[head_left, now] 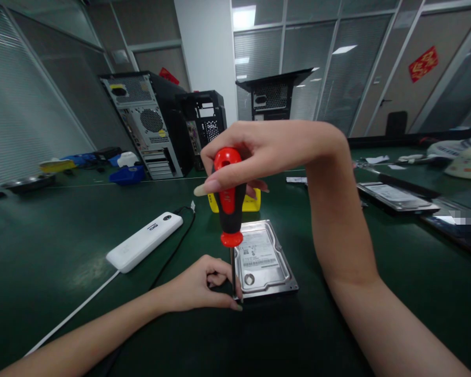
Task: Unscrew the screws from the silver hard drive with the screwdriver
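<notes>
A silver hard drive (264,259) lies flat on the dark green table (63,246), label up. My right hand (255,152) grips the red and black handle of a screwdriver (230,201) from above, holding it upright over the drive's near left corner. My left hand (204,285) rests on the table beside that corner, and its fingertips pinch the thin metal shaft low down. The tip is hidden behind my fingers.
A white power bank (144,241) with a black and a white cable lies to the left. A yellow object (255,201) sits behind the screwdriver. Computer cases (149,125) stand at the back. More drives (396,196) lie at the right.
</notes>
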`<state>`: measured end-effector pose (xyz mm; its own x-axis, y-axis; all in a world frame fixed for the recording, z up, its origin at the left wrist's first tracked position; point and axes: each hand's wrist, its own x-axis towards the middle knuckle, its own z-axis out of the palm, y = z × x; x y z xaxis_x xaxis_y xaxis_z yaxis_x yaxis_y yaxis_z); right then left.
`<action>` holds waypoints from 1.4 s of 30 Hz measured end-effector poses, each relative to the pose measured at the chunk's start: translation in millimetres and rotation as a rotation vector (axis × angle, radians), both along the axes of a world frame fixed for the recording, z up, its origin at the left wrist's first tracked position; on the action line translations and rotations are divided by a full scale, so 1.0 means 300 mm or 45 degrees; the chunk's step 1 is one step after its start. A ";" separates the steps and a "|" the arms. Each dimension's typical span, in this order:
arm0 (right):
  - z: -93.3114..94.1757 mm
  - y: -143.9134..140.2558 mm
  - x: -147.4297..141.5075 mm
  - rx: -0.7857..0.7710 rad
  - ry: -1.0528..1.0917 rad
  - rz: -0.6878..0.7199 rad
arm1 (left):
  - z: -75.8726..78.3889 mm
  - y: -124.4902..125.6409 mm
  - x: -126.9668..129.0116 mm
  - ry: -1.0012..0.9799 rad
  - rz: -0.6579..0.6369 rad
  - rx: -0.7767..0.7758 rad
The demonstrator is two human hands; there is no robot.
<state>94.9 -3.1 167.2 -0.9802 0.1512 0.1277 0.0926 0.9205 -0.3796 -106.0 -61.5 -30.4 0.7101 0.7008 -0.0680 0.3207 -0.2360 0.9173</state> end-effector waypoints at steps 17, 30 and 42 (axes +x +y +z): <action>-0.002 -0.010 -0.052 0.168 0.156 0.220 | 0.026 -0.007 0.019 0.012 0.006 0.031; -0.004 0.001 -0.043 0.030 0.136 0.173 | 0.033 -0.009 0.021 -0.001 0.004 0.027; 0.012 -0.012 -0.003 0.207 0.004 0.049 | 0.023 -0.004 0.011 0.006 0.012 0.010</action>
